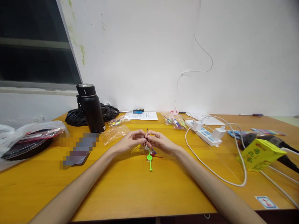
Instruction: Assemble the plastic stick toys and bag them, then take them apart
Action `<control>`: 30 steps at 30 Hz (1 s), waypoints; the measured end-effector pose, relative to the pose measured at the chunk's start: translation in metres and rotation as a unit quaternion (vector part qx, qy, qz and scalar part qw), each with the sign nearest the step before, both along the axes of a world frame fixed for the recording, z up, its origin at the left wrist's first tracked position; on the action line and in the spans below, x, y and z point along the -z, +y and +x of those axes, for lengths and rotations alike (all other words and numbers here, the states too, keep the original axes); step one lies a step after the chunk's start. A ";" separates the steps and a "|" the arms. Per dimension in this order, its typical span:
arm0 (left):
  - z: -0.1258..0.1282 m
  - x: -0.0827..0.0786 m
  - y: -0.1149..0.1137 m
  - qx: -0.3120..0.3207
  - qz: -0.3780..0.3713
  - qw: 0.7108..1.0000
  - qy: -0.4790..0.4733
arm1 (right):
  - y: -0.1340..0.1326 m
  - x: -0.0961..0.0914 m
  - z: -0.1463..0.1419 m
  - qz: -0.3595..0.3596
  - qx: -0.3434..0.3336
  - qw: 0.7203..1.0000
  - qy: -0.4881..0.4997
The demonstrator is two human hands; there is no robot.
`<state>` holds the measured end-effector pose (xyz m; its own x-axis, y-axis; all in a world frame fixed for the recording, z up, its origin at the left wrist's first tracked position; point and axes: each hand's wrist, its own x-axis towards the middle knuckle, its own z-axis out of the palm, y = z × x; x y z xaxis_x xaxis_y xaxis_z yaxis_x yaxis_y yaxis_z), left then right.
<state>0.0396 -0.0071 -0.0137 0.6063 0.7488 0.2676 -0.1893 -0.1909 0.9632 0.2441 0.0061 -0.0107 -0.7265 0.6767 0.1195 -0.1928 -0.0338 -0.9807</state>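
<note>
My left hand (132, 140) and my right hand (161, 142) meet at the middle of the yellow table (130, 189), fingers pinched together. Between the fingertips a thin black stick (147, 134) stands upright. Both hands pinch it, as far as I can tell. Just below the hands lie small coloured plastic pieces: a green piece (149, 159) with a round disc and a stem pointing toward me, a red thin piece (157, 156) and a yellow piece (135, 148). A small blue bit shows under my right hand.
A black flask (91, 107) stands back left beside a black bag (77, 116). Clear bags of coloured pieces (175, 120) and a printed sheet (143, 115) lie at the back. A white power strip (206, 134) with chargers and cables, and a yellow carton (259, 154), sit at the right.
</note>
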 end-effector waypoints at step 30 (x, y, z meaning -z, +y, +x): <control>-0.010 0.014 0.021 -0.191 -0.007 0.978 0.080 | 0.020 0.021 0.010 0.320 0.274 0.890 -0.175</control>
<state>0.0298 0.0138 -0.0273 0.3145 0.9319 0.1806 0.0459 -0.2050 0.9777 0.2541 0.0264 -0.0318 -0.3762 0.8159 0.4390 0.3119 0.5577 -0.7692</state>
